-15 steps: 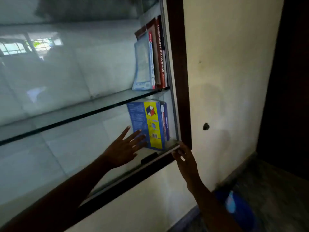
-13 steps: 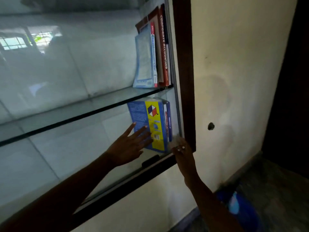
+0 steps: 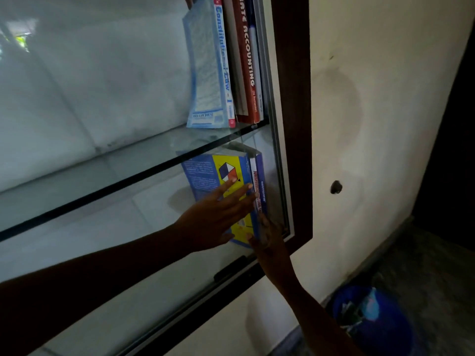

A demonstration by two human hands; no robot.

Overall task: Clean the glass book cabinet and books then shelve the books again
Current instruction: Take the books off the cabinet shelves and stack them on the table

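Two shelves of the glass cabinet [image 3: 290, 73] hold upright books at the right end: upper books [image 3: 246, 60], lower books [image 3: 205, 173]. Left hand [image 3: 213, 222] lies flat, fingers straight, on the blue-yellow cover; right hand [image 3: 270, 240] touches their spines low, curl unclear.

A cream plastered wall [image 3: 390, 129] fills the right half, marked by a broad dark smudge [image 3: 341, 98] and, lower, a small dark hole [image 3: 336, 187]. Further right stands a dark, unlit opening [image 3: 460, 150]. A grey skirting strip [image 3: 372, 263] meets the mottled grey floor [image 3: 437, 268], where a blue bucket [image 3: 385, 330] sits near the wall. The light is dim; a bright reflected window [image 3: 21, 38] glints at the far upper left.
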